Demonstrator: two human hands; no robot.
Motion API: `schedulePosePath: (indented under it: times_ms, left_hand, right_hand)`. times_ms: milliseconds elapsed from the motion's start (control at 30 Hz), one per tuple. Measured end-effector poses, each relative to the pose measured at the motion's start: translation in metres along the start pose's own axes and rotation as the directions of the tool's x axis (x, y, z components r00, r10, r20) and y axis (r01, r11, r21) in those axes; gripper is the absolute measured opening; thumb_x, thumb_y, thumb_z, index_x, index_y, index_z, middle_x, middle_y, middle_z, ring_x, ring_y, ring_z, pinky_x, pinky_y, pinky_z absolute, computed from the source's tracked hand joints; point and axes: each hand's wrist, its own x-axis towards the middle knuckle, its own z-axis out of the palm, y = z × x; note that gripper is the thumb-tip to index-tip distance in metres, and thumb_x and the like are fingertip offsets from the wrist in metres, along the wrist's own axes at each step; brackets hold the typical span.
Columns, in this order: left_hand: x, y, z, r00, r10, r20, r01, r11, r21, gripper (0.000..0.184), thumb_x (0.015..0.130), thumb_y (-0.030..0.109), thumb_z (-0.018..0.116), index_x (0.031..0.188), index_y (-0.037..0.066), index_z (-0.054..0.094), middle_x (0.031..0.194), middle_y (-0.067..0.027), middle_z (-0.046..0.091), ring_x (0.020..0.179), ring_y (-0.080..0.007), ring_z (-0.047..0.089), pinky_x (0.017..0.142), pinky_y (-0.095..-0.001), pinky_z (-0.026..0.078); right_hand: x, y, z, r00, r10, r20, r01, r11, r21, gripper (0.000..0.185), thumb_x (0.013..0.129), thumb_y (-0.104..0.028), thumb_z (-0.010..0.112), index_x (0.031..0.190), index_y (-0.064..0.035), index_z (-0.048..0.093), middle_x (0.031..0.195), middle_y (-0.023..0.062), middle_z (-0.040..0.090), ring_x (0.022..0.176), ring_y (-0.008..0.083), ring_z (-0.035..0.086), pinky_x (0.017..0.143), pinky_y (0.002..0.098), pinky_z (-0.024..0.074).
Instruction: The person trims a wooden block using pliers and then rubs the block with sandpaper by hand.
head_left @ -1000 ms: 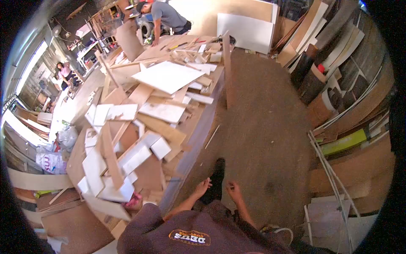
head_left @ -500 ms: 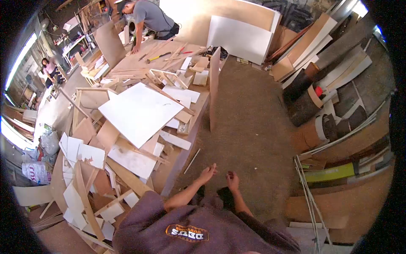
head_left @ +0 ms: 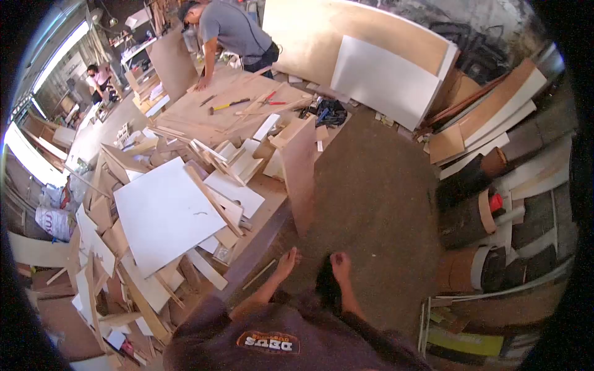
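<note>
My left hand [head_left: 288,262] hangs in front of my body over the floor, beside the edge of the cluttered worktable; nothing shows in it, and its fingers look loosely bent and blurred. To its right, my right hand [head_left: 340,266] is also over the brown floor, its fingers curled; what they hold, if anything, cannot be made out. A large white board [head_left: 168,213] lies on a heap of wood offcuts left of my hands. Nearest ahead is a brown upright panel [head_left: 299,179] at the table's edge.
A person in a grey shirt [head_left: 232,31] leans over the worktable [head_left: 185,117], near a yellow-and-black tool [head_left: 229,106]. Another person [head_left: 99,80] sits far left. Large boards [head_left: 377,77] lean at the back. Rolls [head_left: 461,269] and sheets line the right side. A thin stick [head_left: 260,274] lies on the floor.
My view has moved forward along the table, so the upright panel and the person in grey appear closer. Both hands stay low in front of me, apart from each other.
</note>
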Motion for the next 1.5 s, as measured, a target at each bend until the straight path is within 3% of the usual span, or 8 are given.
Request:
schedulePosePath:
  times_ms: [100,367,633,833,933,1300,1433,1500]
  left_hand:
    - [0.04,0.108,0.032,0.995,-0.001,-0.096,-0.004,0.999,-0.051,0.071,0.096,0.06,0.037,0.127,-0.002,0.053,0.11,-0.014,0.065,0.101,-0.0205,0.061,0.09,-0.0364,0.046]
    - [0.175,0.23,0.085,0.933,0.272,-0.234,-0.271,0.962,0.039,0.052,0.103,0.041,0.036,0.122,-0.004,0.055,0.109,-0.015,0.066,0.105,-0.0247,0.06,0.095,-0.0334,0.043]
    - [0.34,0.257,0.089,0.794,0.416,-0.443,-0.397,0.907,0.14,0.045,0.103,0.036,0.038,0.115,-0.002,0.059,0.105,-0.0153,0.066,0.103,-0.0271,0.061,0.092,-0.0351,0.045]
    - [0.448,0.261,0.081,0.824,0.084,-0.561,-0.19,0.973,-0.133,0.047,0.102,0.04,0.04,0.11,-0.002,0.059,0.105,-0.0139,0.065,0.099,-0.0236,0.061,0.088,-0.034,0.045]
    - [0.464,0.277,0.073,0.694,0.237,-0.68,-0.351,0.936,-0.032,0.044,0.102,0.037,0.041,0.11,-0.002,0.06,0.099,-0.0148,0.066,0.096,-0.0218,0.061,0.087,-0.0323,0.045]
    - [0.501,0.277,0.009,0.384,-0.054,-0.922,-0.088,0.992,-0.094,0.041,0.099,0.034,0.046,0.116,-0.001,0.06,0.114,-0.0235,0.061,0.113,-0.0388,0.053,0.097,-0.0431,0.04]
    - [0.509,0.297,0.0,0.245,-0.013,-0.969,0.193,0.981,0.036,0.04,0.097,0.033,0.049,0.12,0.002,0.06,0.134,-0.0294,0.045,0.128,-0.0469,0.035,0.109,-0.0495,0.028]
    - [0.519,0.3,-0.014,0.332,-0.01,-0.943,0.246,0.966,0.076,0.044,0.097,0.032,0.05,0.13,0.003,0.053,0.14,-0.0326,0.036,0.131,-0.0493,0.031,0.11,-0.0495,0.027]
  right_hand:
    - [0.093,-0.051,-0.059,0.985,0.099,0.141,-0.128,0.967,0.22,0.013,0.09,-0.012,0.063,0.094,-0.0003,0.058,0.086,0.0108,0.061,0.077,0.0234,0.06,0.074,0.035,0.0487]
    - [0.307,-0.052,-0.086,0.969,-0.16,0.188,0.167,0.986,-0.023,0.014,0.088,-0.011,0.065,0.097,-0.0009,0.058,0.087,0.0099,0.061,0.077,0.0181,0.06,0.068,0.0324,0.0493]
    - [0.5,-0.075,-0.056,0.864,-0.327,0.383,0.3,0.945,0.131,0.021,0.09,-0.017,0.064,0.1,0.0,0.058,0.09,0.0106,0.064,0.079,0.0195,0.062,0.069,0.0316,0.0505]
    - [0.587,-0.133,-0.059,0.658,-0.403,0.636,0.398,0.903,0.16,0.023,0.091,-0.022,0.064,0.103,-0.0023,0.06,0.093,0.0087,0.066,0.088,0.0212,0.062,0.079,0.0341,0.049]
    - [0.633,-0.138,-0.037,0.67,-0.288,0.685,0.297,0.949,0.108,0.021,0.089,-0.019,0.063,0.104,-0.0037,0.061,0.1,0.0099,0.064,0.096,0.0239,0.06,0.084,0.0356,0.0469]
    - [0.729,-0.212,0.159,0.036,-0.58,0.814,0.772,0.533,0.346,0.027,0.084,-0.018,0.064,0.107,-0.0048,0.06,0.106,0.016,0.062,0.101,0.0361,0.057,0.09,0.0439,0.0447]
    - [0.749,-0.199,0.224,-0.125,-0.41,0.904,0.865,0.4,0.301,0.036,0.083,-0.016,0.064,0.115,-0.0032,0.056,0.11,0.019,0.06,0.105,0.0365,0.055,0.092,0.0454,0.0448]
    - [0.756,-0.199,0.26,-0.145,-0.348,0.926,0.898,0.346,0.27,0.04,0.081,-0.016,0.065,0.118,-0.0025,0.055,0.113,0.0195,0.058,0.109,0.0357,0.053,0.092,0.0457,0.0454]
